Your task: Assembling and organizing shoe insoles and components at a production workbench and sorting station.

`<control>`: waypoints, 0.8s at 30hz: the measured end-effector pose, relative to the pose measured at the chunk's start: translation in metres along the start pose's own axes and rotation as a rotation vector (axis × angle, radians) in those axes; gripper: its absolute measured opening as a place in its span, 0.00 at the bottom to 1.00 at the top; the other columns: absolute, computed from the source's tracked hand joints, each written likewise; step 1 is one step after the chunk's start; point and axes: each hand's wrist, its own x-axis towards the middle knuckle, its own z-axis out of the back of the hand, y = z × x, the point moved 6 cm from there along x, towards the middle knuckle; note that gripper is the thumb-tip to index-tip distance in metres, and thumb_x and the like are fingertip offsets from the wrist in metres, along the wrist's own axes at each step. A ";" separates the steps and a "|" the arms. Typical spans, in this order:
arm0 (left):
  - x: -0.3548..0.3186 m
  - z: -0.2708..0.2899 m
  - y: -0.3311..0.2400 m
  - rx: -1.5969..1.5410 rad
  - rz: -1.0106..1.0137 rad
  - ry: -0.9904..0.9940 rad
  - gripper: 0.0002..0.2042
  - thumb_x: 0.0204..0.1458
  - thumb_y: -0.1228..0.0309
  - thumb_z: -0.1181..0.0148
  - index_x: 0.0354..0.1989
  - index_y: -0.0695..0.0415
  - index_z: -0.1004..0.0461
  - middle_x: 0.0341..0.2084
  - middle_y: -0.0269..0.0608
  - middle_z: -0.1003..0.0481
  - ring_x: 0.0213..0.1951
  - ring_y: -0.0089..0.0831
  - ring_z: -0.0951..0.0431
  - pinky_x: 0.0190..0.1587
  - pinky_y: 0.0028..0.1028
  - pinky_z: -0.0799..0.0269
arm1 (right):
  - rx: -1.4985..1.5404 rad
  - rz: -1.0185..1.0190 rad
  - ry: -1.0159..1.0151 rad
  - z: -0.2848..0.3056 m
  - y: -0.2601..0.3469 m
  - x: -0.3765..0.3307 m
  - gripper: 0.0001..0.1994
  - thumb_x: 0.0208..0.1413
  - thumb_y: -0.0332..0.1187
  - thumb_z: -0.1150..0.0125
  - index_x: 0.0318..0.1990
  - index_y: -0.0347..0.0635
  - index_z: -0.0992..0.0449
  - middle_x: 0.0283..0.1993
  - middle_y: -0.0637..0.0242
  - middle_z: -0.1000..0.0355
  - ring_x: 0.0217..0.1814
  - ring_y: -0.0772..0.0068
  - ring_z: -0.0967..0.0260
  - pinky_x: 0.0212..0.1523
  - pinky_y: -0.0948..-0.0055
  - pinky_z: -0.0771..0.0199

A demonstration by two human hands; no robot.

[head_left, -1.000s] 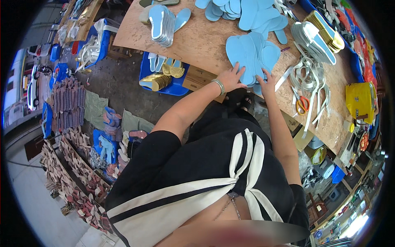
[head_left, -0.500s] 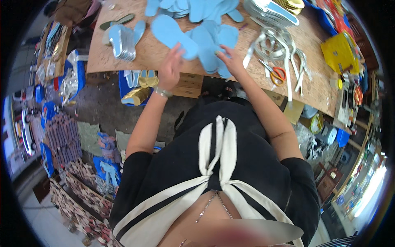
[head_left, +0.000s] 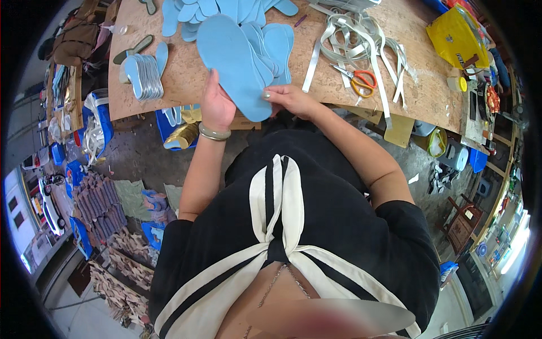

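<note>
A light-blue insole (head_left: 228, 53) is raised over the table's near edge, its wide end pointing away from me. My left hand (head_left: 218, 107) holds its left side, the thumb along the edge and the other fingers mostly hidden behind it. At the narrow end, my right hand (head_left: 291, 100) pinches the right edge between thumb and fingers. Just beyond, more blue insoles (head_left: 276, 42) lie fanned out, partly covered by the held one. A larger heap of blue insoles (head_left: 226, 7) spreads along the top of the view.
On the wooden table (head_left: 339, 107), a neat stack of silver-edged insoles (head_left: 148, 78) stands at left. Orange-handled scissors (head_left: 361, 82) and tangled white straps (head_left: 350, 37) lie at right, near a yellow bag (head_left: 456, 37). A blue crate (head_left: 165, 127) with gold pieces sits below the table.
The insole has come up off the table, nearer to me, and is now between both hands. My right hand has moved down and left to its narrow end. The view has shifted slightly.
</note>
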 end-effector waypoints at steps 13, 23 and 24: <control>-0.026 0.065 0.010 -0.080 0.094 -0.115 0.16 0.58 0.59 0.50 0.48 0.57 0.33 0.38 0.38 0.27 0.42 0.34 0.27 0.50 0.39 0.33 | -1.606 0.362 0.084 0.154 -0.067 0.034 0.12 0.41 0.28 0.41 0.37 0.50 0.25 0.39 0.68 0.32 0.48 0.64 0.36 0.46 0.64 0.34; -0.029 0.038 -0.012 -0.091 0.006 -0.119 0.20 0.59 0.58 0.52 0.54 0.58 0.37 0.45 0.40 0.30 0.50 0.42 0.31 0.56 0.40 0.38 | -1.872 0.352 0.296 0.140 -0.098 0.064 0.05 0.42 0.33 0.44 0.28 0.47 0.24 0.35 0.69 0.29 0.44 0.63 0.35 0.42 0.62 0.34; -0.027 0.035 -0.015 -0.091 0.005 -0.109 0.21 0.59 0.57 0.52 0.54 0.58 0.37 0.46 0.40 0.30 0.50 0.43 0.31 0.56 0.40 0.38 | -1.867 0.428 0.202 0.141 -0.094 0.061 0.05 0.42 0.34 0.44 0.28 0.47 0.24 0.35 0.69 0.28 0.44 0.63 0.35 0.41 0.62 0.34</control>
